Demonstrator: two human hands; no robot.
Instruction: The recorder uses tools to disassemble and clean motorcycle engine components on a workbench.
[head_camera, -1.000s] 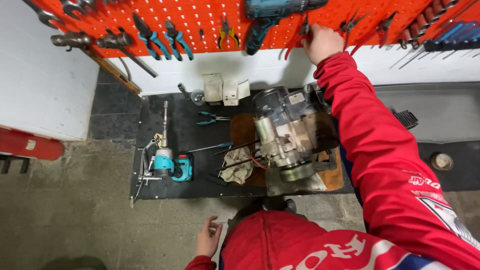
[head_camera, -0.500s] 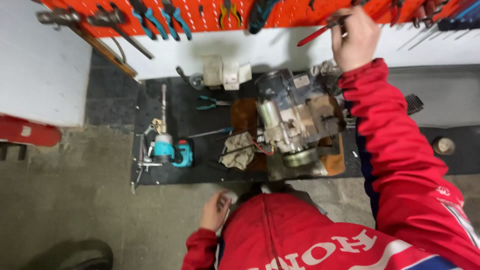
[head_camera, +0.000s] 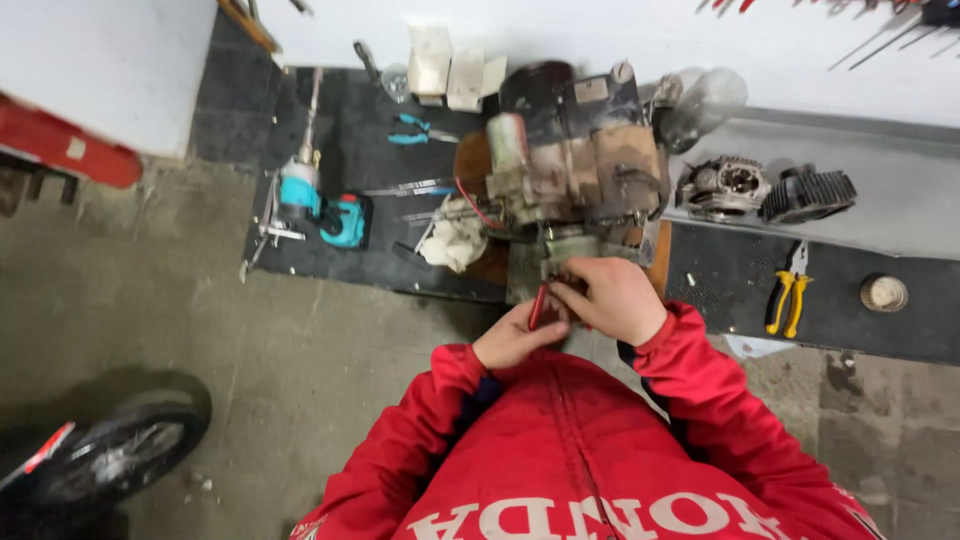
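**Both hands on a red-handled tool at the engine's near edge**

Head view: right hand (head_camera: 612, 298) curled, fingers closed on the red-handled tool (head_camera: 539, 305), just below the engine (head_camera: 575, 165). Left hand (head_camera: 515, 337) half-closed, fingertips touching the same tool from underneath. Tool sits btwn both hands, right at the near edge of the black mat (head_camera: 350, 250). Engine stands mid-mat, w/ a dirty rag (head_camera: 455, 240) touching its left side. Open floor (head_camera: 200, 330) left of the hands; a motorcycle wheel (head_camera: 110, 460) bottom left, well apart. Right: yellow-handled pliers (head_camera: 788, 300) on the worktop (head_camera: 900, 200), cylinder head (head_camera: 725, 187) and finned cylinder (head_camera: 810, 193) beside each other. Two small white boxes (head_camera: 450, 68) stand at the wall behind the engine; teal power tool (head_camera: 335, 215) on the mat's left.
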